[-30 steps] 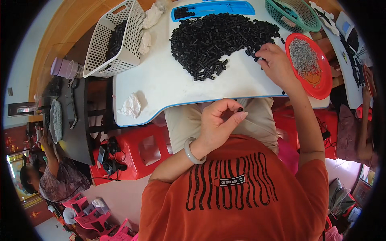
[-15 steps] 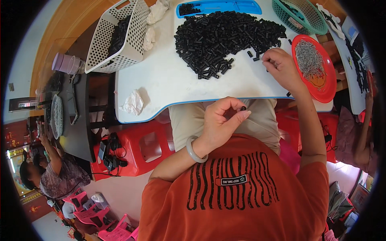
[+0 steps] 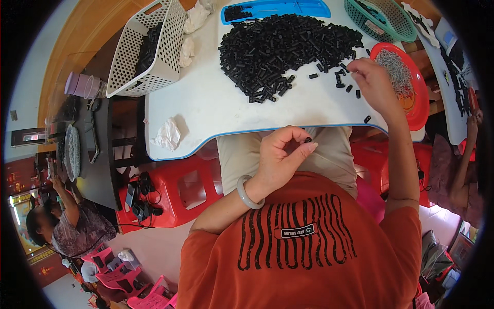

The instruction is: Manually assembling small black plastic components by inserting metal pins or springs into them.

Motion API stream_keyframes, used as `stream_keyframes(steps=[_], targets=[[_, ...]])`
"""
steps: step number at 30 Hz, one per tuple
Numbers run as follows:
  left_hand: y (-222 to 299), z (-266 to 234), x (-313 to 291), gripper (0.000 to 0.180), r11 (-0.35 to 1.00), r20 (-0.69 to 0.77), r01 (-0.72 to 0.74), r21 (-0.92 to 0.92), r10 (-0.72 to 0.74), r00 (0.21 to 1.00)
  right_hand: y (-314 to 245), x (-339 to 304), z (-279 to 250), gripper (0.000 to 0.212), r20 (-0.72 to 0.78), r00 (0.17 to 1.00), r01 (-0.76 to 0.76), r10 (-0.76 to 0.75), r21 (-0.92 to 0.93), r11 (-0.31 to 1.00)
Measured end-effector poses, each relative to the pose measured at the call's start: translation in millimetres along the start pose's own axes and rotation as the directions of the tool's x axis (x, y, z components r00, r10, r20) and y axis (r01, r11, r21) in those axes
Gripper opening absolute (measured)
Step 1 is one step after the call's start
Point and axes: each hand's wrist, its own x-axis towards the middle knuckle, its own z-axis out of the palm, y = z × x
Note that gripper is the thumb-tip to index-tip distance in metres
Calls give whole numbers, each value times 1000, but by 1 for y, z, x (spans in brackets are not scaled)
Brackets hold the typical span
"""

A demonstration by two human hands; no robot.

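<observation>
My left hand, a pale bangle at its wrist, is over my lap in front of the table edge. Between its thumb and forefinger it pinches a small black cylindrical plastic piece, seen end-on. My right hand is above the table's right part with its fingers curled together; what they hold, if anything, is hidden. Just left of its fingertips lie several loose black pieces, apart from the large heap of black pieces. Beside that hand stands a red plate of small silvery metal parts.
A blue tray and a green basket stand behind the heap. At left are a white perforated basket and crumpled tissue. Red stools flank my legs. Other people sit at both sides.
My right hand has shifted a little right, away from the heap. More loose black pieces now show on the white tabletop beside it. The left hand keeps its pinch on the black piece.
</observation>
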Motion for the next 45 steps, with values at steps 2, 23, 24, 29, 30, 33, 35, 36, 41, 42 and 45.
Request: stream_keyframes(steps=[2,23,24,29,30,33,35,36,41,42,45], targets=[[0,2,0,10,1000,9,2,-2,-2,1000,1,1,10,14,15,1000,20,-18,-75,997],[4,2,-3,10,998,43,-42,37,41,998,7,28,20,9,92,982,-152,165,-134,979],[4,2,-3,10,998,43,-42,40,40,998,5,29,19,10,103,971,-194,213,-175,965],[3,2,-2,11,998,46,-50,36,48,998,14,29,21,10,56,988,-132,146,-201,971],[1,0,-2,9,996,66,-78,46,75,995,13,29,21,12,41,995,-78,88,-203,976],[1,-1,-2,8,994,81,-99,41,95,992,4,18,24,16,-10,1000,-23,21,-277,960],[2,-1,-2,8,996,73,-88,29,86,994,5,11,22,18,-22,998,-64,62,-110,992],[4,-1,-2,9,998,50,-68,-11,68,996,1,8,21,20,-27,994,-105,107,61,993],[20,-1,-4,10,993,3,-102,-62,102,995,-40,-8,11,14,133,983,-186,130,696,694],[23,-1,-5,10,991,3,-98,-95,99,995,-54,-12,10,13,155,984,-177,85,825,537],[30,-6,-13,11,987,30,-96,-127,101,994,-90,-24,13,15,175,984,-163,-24,953,255]])
